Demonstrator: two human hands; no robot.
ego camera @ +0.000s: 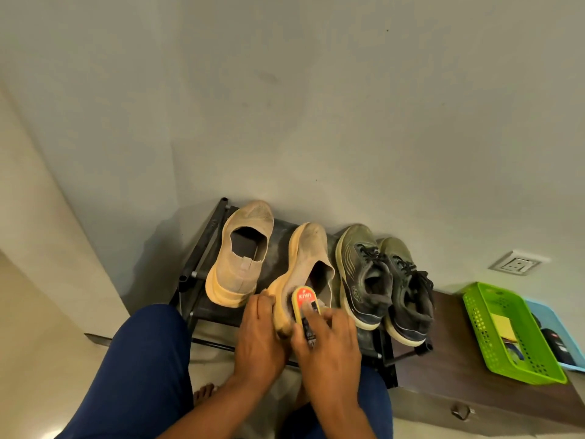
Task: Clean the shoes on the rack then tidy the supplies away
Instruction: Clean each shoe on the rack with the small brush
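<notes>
While the left hand [258, 331] curls its fingers round the heel of the tan slip-on [304, 274] to steady it, the right hand [326, 340] grips a Kiwi shine sponge [305, 307] and presses it against the shoe's heel side, just beyond its own knuckles. That shoe is tipped on its edge on the top shelf of the dark rack [202, 248], directly ahead of both hands, with its partner [242, 251] standing upright just past the left hand. Beyond the right hand sit two green-grey lace-up trainers [384, 280], side by side and not yet touched. Farther out to the right, well apart from either hand, a green basket [474, 312] and a pale blue tray [566, 331] rest on a low brown cabinet [449, 369], holding what look like other supplies. To my eye the cleaning is at an early stage, with one shoe in hand and three waiting. The risk lies in the tilt: the slip-on balances on its soft yellow sole edge, so a hard stroke with the sponge could roll it out of the left hand's hold and off the front of the shelf. It lies close beside the nearest trainer, so a wide stroke could also nudge that shoe toward the shelf's front edge.
</notes>
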